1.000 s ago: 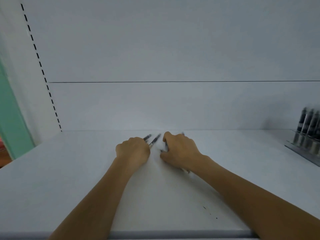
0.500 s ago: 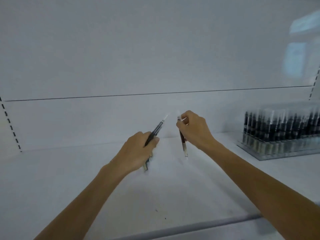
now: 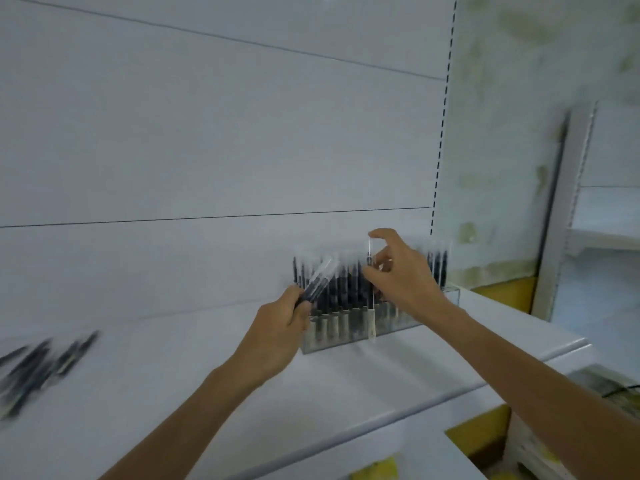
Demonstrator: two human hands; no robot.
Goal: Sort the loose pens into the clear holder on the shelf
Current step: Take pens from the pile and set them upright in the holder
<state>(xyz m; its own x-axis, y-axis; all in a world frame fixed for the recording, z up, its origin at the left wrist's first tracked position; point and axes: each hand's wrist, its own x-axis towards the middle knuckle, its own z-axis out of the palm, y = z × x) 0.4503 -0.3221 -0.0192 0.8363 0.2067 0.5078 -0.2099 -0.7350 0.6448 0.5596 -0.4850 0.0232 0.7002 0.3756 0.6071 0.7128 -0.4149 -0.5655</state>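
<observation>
White shelving panels (image 3: 207, 133) back a pale shelf (image 3: 173, 375) where a person works with both bare hands. Near the shelf's right end, against the rear panel, stands the clear holder (image 3: 325, 342), packed with rows of upright dark pens (image 3: 346, 289). The left hand (image 3: 277, 327), fingers curled, grips a slanted pen (image 3: 317, 282) by its lower end, its clear tip angled up and right across the holder's left side. The right hand (image 3: 401, 278) pinches an upright pen (image 3: 371, 317) between thumb and fingers at the holder's middle, forefinger arched above the cap; motion blur hides whether its lower end sits in a slot or hangs before the front wall. More loose pens (image 3: 38, 368) lie scattered and blurred at the shelf's left edge, well apart from the holder.
</observation>
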